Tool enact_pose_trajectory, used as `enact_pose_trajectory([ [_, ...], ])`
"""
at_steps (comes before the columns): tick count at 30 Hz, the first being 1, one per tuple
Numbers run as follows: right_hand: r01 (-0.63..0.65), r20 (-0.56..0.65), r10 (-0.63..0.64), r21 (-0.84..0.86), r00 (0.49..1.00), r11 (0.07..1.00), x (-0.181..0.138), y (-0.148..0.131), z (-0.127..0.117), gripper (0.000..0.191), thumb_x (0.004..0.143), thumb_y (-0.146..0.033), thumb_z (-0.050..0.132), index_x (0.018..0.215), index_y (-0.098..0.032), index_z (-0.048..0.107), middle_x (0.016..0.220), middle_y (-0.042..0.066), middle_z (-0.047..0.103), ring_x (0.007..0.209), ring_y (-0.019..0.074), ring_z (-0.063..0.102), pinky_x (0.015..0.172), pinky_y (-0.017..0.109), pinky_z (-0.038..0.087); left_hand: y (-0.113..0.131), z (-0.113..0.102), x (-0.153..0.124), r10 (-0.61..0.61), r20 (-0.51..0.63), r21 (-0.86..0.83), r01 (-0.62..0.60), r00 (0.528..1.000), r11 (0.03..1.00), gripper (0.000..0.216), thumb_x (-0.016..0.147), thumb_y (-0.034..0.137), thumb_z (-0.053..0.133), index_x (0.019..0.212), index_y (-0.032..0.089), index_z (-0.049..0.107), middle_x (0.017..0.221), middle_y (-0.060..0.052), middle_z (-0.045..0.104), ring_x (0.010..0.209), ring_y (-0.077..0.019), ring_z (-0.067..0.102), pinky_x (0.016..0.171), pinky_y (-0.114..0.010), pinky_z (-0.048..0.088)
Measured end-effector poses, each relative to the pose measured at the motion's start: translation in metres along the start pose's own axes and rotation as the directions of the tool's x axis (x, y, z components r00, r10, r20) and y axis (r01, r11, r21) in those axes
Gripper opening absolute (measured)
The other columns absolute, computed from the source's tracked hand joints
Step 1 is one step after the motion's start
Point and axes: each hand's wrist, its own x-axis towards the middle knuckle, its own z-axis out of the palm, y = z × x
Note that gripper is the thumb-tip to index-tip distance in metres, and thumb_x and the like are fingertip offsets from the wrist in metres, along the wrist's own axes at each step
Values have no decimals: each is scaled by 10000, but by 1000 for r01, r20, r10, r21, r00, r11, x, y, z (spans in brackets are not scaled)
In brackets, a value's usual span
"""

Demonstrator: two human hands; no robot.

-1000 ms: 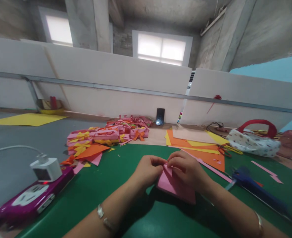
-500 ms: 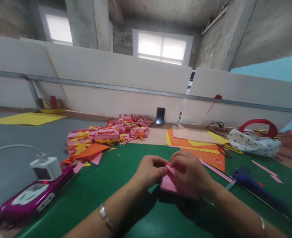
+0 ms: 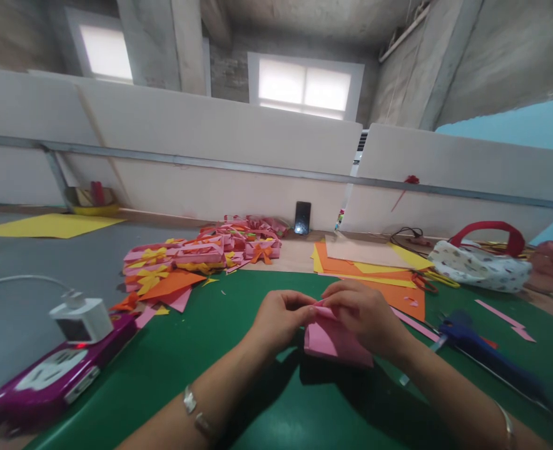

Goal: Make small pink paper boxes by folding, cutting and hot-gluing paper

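Left hand (image 3: 279,320), right hand (image 3: 363,315), that's two! Two bracelets (image 3: 189,400), one gripped pink packet (image 3: 335,344), one phone (image 3: 303,217), one glue gun (image 3: 497,360), one charger (image 3: 89,320), one power strip (image 3: 54,375), one bag (image 3: 480,265) and, yes, two windows (image 3: 304,87)!

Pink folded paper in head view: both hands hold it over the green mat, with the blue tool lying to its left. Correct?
Not quite: in the head view, the blue tool lies to the right of the pink folded paper. The left hand and right hand do hold the paper over the green mat.
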Motion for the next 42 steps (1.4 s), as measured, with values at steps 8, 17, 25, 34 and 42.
enact_pose_trajectory([
  [8,-56,-4,56,-59,998,997,0,-9,-1,44,730,-232,630,742,-190,629,805,49,645,760,178,570,703,314,456,1,1,-1,5,-6,-3,-5,1000,1000,215,554,257,734,701,101,709,677,-77,690,621,-131,571,636,-248,431],
  [17,-288,-76,289,29,954,957,0,-12,10,65,724,-139,574,711,-188,534,676,6,593,628,147,549,577,262,436,2,1,-1,47,4,11,-47,999,999,160,566,208,697,680,97,711,638,-76,688,601,-143,575,632,-268,448],
  [25,-169,-57,174,86,983,982,-1,-12,9,189,708,-176,625,887,-204,569,853,28,618,785,168,575,688,281,463,7,1,-5,266,-92,463,-195,960,865,113,640,210,626,680,163,722,756,-76,714,735,-200,613,683,-288,433],
  [34,-110,-154,105,-23,983,994,0,-3,12,85,726,-180,643,679,-204,577,878,45,611,852,201,555,738,339,453,7,2,-4,135,-60,186,-122,989,975,142,630,226,654,701,117,713,692,-88,704,643,-164,599,626,-261,452],
  [42,-105,-153,118,90,981,990,0,-6,12,117,726,-119,600,637,-193,584,799,31,620,767,164,561,655,278,448,3,3,-2,98,-16,59,-97,995,994,115,586,201,681,664,118,696,655,-53,687,623,-145,589,619,-247,451],
])
